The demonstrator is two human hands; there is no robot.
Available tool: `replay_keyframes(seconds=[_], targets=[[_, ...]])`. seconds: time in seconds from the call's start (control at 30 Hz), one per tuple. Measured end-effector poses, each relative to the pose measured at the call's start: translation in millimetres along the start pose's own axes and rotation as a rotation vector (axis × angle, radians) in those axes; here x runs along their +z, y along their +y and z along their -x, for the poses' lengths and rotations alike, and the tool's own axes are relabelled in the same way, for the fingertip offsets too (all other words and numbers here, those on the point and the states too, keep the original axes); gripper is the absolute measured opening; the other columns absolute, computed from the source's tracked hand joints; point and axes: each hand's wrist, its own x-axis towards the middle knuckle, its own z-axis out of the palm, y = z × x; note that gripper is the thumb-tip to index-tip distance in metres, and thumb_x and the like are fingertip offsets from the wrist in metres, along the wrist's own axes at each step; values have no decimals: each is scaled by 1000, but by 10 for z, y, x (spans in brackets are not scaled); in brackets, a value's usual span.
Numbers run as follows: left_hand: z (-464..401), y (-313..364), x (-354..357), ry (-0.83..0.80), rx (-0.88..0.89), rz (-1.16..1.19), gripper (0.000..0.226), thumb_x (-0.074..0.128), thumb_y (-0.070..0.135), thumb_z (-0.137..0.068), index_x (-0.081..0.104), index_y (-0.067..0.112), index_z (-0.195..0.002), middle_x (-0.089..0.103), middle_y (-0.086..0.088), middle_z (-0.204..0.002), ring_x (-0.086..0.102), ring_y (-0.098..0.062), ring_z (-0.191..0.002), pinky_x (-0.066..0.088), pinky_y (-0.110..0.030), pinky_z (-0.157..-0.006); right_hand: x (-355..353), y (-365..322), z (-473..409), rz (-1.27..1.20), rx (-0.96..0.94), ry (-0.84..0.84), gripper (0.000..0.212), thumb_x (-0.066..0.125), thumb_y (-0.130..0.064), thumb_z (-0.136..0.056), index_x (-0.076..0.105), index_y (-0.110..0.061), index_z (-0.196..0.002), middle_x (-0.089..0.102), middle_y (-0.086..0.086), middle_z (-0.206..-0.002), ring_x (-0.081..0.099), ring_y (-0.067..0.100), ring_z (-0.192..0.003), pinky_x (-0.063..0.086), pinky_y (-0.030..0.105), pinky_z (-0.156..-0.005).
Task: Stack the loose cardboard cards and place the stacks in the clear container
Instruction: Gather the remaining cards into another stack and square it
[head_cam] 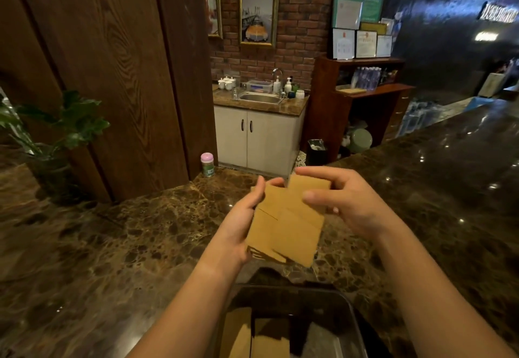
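Brown uneven cardboard cards (286, 223) gripped by left hand (238, 225) fingers, pinched by right hand (342, 203); edges best squared before lowering into clear plastic container (351, 307).

Both my hands are up off the marble counter (140, 234), and the bare stone to my left and right lies open. At the near edge the clear container (351, 307) sits right under my wrists, open-topped. A potted plant (53, 133) blocks the far-left corner; a small jar (207, 164) stands at the far edge.
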Motion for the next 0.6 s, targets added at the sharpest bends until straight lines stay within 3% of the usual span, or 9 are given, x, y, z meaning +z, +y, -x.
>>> replay_keyframes(seconds=[0.1, 0.2, 0.27, 0.37, 0.47, 0.53, 0.6], targets=[[12, -86, 94, -70, -70, 73, 46, 57, 48, -87, 73, 14, -113, 73, -22, -102, 73, -34, -79, 61, -45, -66, 127, -26, -57, 311, -58, 30, 38, 83, -22, -78, 70, -31, -112, 71, -12, -104, 68, 6, -93, 59, 28, -71], [-23, -113, 99, -79, 42, 133, 42, 63, 31, -84, 66, 21, -124, 68, -23, -114, 71, -32, -83, 61, -44, -68, 281, 105, -56, 495, -176, 215, 43, 82, -33, -78, 64, -36, -117, 54, -19, -121, 54, -2, -104, 49, 25, -88], [-55, -128, 67, -41, 129, 122, 46, 65, 23, -80, 64, 27, -125, 70, -19, -105, 71, -28, -82, 60, -42, -67, 358, 174, -29, 510, -138, 326, 58, 78, -42, -79, 53, -39, -132, 42, -17, -131, 46, 2, -114, 44, 25, -92], [-84, -139, 61, -1, 242, 192, 43, 69, 27, -78, 63, 23, -120, 70, -14, -99, 69, -27, -84, 58, -47, -75, 494, 243, 85, 175, 63, 423, 64, 68, -49, -87, 39, -38, -142, 47, -16, -127, 52, 3, -109, 48, 24, -83], [-100, -121, 100, 51, 453, 219, 44, 70, 26, -77, 59, 20, -119, 69, -13, -101, 69, -25, -83, 58, -48, -78, 653, 308, 187, -467, 316, 368, 48, 56, -48, -96, 47, -27, -138, 68, 2, -120, 68, 19, -104, 58, 37, -80], [-120, -163, 118, 128, 638, 39, 44, 73, 24, -78, 58, 20, -118, 67, -14, -107, 69, -27, -89, 56, -49, -86, 750, 338, 189, -835, 421, 283, 41, 51, -46, -98, 62, -19, -126, 71, 14, -118, 66, 32, -111, 54, 48, -94], [-148, -279, 147, 184, 790, -298, 42, 75, 22, -81, 58, 28, -119, 66, -9, -115, 67, -26, -101, 55, -46, -93, 819, 333, 152, -993, 413, 276, 37, 51, -41, -99, 67, -17, -123, 71, 15, -120, 62, 33, -117, 46, 52, -104]])
